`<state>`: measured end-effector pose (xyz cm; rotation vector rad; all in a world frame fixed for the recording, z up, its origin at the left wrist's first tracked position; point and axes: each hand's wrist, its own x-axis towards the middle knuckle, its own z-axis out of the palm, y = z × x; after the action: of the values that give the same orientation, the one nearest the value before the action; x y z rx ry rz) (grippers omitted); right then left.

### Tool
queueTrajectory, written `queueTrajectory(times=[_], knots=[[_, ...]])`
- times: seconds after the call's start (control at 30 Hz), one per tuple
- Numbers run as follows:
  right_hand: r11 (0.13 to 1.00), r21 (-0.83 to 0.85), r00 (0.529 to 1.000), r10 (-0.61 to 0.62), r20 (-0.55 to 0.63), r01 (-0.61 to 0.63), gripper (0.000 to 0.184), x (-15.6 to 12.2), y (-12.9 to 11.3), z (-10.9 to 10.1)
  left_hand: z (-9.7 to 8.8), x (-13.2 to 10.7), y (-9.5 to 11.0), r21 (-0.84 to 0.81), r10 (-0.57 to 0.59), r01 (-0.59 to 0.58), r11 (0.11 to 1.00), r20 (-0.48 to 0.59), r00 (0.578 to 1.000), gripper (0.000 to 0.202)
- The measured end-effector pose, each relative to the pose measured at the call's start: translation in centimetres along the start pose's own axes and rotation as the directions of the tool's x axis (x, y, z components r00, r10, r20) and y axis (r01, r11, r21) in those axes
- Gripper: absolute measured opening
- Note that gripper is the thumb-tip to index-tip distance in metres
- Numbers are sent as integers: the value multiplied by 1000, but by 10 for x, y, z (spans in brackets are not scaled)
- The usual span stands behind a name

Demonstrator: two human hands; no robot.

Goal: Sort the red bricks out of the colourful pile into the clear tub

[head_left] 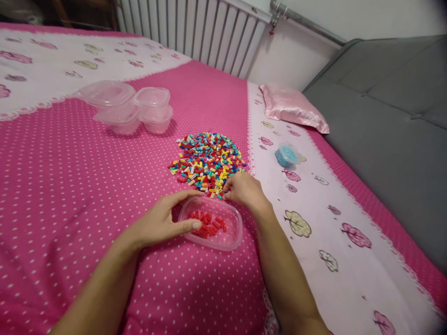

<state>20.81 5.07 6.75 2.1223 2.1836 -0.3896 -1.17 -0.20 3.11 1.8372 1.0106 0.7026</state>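
Observation:
A pile of small mixed-colour bricks (pixel 206 160) lies on the pink dotted bedspread (pixel 70 186). In front of it stands a clear plastic tub (pixel 233 236) holding several red bricks (pixel 207 224). My left hand (pixel 164 221) grips the tub's left rim, thumb and fingers curled round it. My right hand (pixel 244 190) rests at the pile's near right edge, fingers bent down and pinched among the bricks; what they hold is hidden.
Stacked empty clear tubs with lids (pixel 125 104) stand at the back left. A small tub of blue bricks (pixel 286 156) sits to the right on the white patterned strip. A pink pillow (pixel 293 108), a grey sofa (pixel 384 130) and a radiator (pixel 209 32) lie beyond.

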Motion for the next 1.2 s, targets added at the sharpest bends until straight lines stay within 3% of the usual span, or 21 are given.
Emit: queueTrajectory(times=[0.43, 0.67, 0.87, 0.97, 1.07, 1.2], knots=[[999, -15, 996, -44, -76, 43, 17, 1, -1, 8, 0, -1, -4, 6, 10, -10, 1000, 8, 1000, 59], [942, 298, 987, -131, -98, 155, 15, 2, 27, -6, 0, 0, -3, 28, 4, -4, 1000, 9, 1000, 60], [857, 480, 958, -54, -282, 189, 14, 6, 48, -8, 0, 1, -1, 56, -7, 6, 998, 14, 1000, 61], [725, 652, 945, 5, -328, 223, 18, 12, 50, -4, 0, 2, -2, 60, -7, 6, 998, 18, 1000, 61], [495, 839, 959, 36, -280, 226, 19, 15, 46, -2, 0, 2, -3, 60, -10, 9, 998, 10, 1000, 62], [238, 954, 980, 34, -199, 185, 22, 14, 41, -4, 0, 1, -3, 55, -8, 7, 998, 7, 1000, 62]])
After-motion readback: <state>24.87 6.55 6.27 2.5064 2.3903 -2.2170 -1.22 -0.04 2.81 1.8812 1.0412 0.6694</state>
